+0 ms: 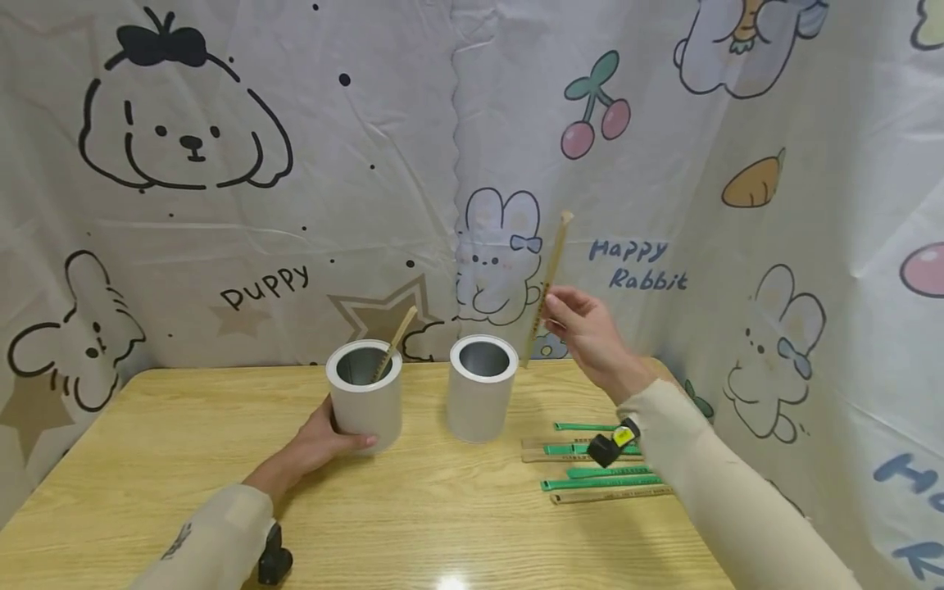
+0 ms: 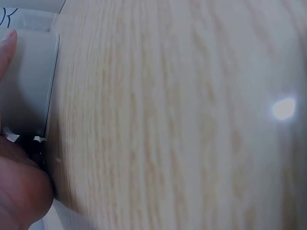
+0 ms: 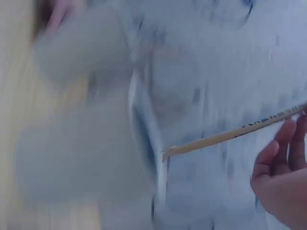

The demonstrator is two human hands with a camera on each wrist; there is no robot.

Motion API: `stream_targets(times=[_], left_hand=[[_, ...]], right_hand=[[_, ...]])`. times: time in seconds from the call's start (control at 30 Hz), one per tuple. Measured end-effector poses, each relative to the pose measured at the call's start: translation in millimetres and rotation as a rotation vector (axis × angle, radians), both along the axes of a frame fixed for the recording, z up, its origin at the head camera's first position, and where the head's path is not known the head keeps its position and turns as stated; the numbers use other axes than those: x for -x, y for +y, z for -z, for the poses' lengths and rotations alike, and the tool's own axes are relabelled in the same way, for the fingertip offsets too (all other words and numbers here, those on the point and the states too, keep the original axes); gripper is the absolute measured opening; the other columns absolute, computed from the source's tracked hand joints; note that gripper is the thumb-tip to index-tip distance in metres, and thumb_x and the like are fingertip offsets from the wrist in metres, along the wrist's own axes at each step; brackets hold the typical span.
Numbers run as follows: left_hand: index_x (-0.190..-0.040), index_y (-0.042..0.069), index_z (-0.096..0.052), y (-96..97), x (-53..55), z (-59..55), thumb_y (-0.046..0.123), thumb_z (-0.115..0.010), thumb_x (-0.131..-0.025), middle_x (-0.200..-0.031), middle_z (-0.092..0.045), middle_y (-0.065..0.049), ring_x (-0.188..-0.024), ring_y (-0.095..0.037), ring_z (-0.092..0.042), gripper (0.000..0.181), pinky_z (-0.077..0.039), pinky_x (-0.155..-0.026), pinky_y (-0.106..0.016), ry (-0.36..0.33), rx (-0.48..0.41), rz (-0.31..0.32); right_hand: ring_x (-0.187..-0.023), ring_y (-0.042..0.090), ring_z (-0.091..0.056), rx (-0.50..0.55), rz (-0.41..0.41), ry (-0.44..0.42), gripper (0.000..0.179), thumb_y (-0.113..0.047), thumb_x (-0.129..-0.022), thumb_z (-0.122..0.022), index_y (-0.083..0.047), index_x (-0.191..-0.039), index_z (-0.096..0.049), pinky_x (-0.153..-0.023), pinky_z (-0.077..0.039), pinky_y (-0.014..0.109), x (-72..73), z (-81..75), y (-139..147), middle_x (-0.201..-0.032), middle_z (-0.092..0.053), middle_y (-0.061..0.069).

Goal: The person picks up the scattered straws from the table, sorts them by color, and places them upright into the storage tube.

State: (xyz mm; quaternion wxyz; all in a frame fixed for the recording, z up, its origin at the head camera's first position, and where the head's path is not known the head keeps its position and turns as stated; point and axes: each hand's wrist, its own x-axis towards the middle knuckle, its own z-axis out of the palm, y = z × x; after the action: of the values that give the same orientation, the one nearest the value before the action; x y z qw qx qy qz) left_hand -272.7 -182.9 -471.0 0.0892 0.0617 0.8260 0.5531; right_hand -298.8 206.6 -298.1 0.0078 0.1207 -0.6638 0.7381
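Observation:
In the head view my left hand (image 1: 315,449) grips the left white cylindrical container (image 1: 372,418) low on its side, thumb across the front. A tan straw in a paper sleeve (image 1: 397,340) leans inside it, its top above the rim. The right white container (image 1: 481,410) stands upright beside it. My right hand (image 1: 596,338) pinches another tan paper-sleeved straw (image 1: 555,260), held steeply tilted above the table, to the right of that container. Printed lettering runs along this straw in the blurred right wrist view.
Several tan and green paper-sleeved straws (image 1: 605,483) lie on the wooden table (image 1: 413,524) at the right, partly under my right forearm. A printed cloth (image 1: 369,164) hangs behind the table's back edge and along its sides.

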Motion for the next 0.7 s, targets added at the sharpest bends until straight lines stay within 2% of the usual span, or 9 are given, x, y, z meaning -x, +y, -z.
stream_targets(times=[0.1,0.17,0.23,0.33,0.43,0.53,0.6,0.7], left_hand=[[-0.161,0.005,-0.008,0.5,1.2,-0.8,0.029,-0.085,-0.082,-0.160,-0.031,-0.024,-0.146,-0.042,-0.036,0.113,-0.030,-0.121,-0.058,0.002,0.003,0.002],[-0.161,0.004,-0.009,1.1,1.6,-1.2,0.029,-0.085,-0.082,-0.160,-0.031,-0.025,-0.146,-0.043,-0.036,0.113,-0.030,-0.121,-0.058,0.003,0.004,0.003],[-0.161,0.004,-0.009,1.9,1.9,-1.3,0.030,-0.085,-0.082,-0.160,-0.032,-0.025,-0.146,-0.043,-0.036,0.113,-0.031,-0.121,-0.058,0.005,0.003,0.006],[-0.161,0.004,-0.010,3.3,2.1,-0.8,0.029,-0.085,-0.082,-0.160,-0.033,-0.024,-0.146,-0.042,-0.037,0.112,-0.031,-0.120,-0.057,0.006,-0.006,0.012],[-0.160,0.004,-0.010,4.6,2.3,0.1,0.029,-0.085,-0.082,-0.160,-0.033,-0.024,-0.146,-0.042,-0.037,0.111,-0.031,-0.120,-0.055,0.006,-0.011,0.016],[-0.160,0.003,-0.010,4.6,2.1,0.4,0.030,-0.084,-0.083,-0.160,-0.033,-0.024,-0.146,-0.042,-0.036,0.111,-0.031,-0.120,-0.056,0.006,-0.007,0.013],[-0.160,0.003,-0.010,3.5,1.6,0.0,0.030,-0.084,-0.083,-0.160,-0.032,-0.024,-0.146,-0.042,-0.036,0.110,-0.031,-0.120,-0.056,0.004,-0.007,0.012],[-0.160,0.003,-0.010,0.1,0.7,-0.8,0.029,-0.083,-0.084,-0.160,-0.032,-0.024,-0.146,-0.042,-0.036,0.108,-0.031,-0.120,-0.056,0.004,-0.013,0.011]], right_hand=[[-0.080,0.005,-0.063,0.220,-0.002,0.005,0.033,-0.007,-0.104,-0.052,-0.027,-0.086,-0.071,-0.081,-0.053,0.021,-5.0,-16.7,-51.0,-0.083,-0.069,-0.011],[-0.076,0.004,-0.063,0.332,0.000,0.002,0.036,-0.004,-0.104,-0.051,-0.026,-0.083,-0.072,-0.078,-0.053,0.020,-5.5,-19.7,-83.3,-0.079,-0.070,-0.010],[-0.072,0.004,-0.063,0.408,0.014,-0.005,0.036,-0.002,-0.103,-0.052,-0.024,-0.082,-0.071,-0.074,-0.054,0.019,-5.0,-16.5,-112.8,-0.077,-0.070,-0.009],[-0.071,0.004,-0.062,0.444,0.044,-0.024,0.030,-0.002,-0.101,-0.056,-0.021,-0.083,-0.069,-0.073,-0.054,0.018,-2.8,-1.9,-149.5,-0.078,-0.069,-0.008],[-0.071,0.005,-0.061,0.414,0.067,-0.052,0.020,-0.002,-0.100,-0.059,-0.016,-0.088,-0.068,-0.074,-0.055,0.018,-0.4,19.4,-174.8,-0.078,-0.068,-0.009],[-0.075,0.004,-0.062,0.295,0.036,-0.062,0.010,-0.004,-0.100,-0.060,-0.005,-0.103,-0.069,-0.078,-0.054,0.020,-0.4,40.3,-186.0,-0.081,-0.067,-0.010],[-0.082,0.005,-0.063,0.179,-0.036,-0.060,0.021,-0.007,-0.101,-0.060,0.000,-0.120,-0.066,-0.084,-0.055,0.023,-2.5,49.3,-184.4,-0.091,-0.068,-0.007],[-0.101,0.015,-0.065,0.004,-0.183,-0.054,0.042,-0.014,-0.103,-0.057,-0.003,-0.144,-0.051,-0.096,-0.055,0.031,-9.8,49.9,-171.0,-0.119,-0.068,0.008]])
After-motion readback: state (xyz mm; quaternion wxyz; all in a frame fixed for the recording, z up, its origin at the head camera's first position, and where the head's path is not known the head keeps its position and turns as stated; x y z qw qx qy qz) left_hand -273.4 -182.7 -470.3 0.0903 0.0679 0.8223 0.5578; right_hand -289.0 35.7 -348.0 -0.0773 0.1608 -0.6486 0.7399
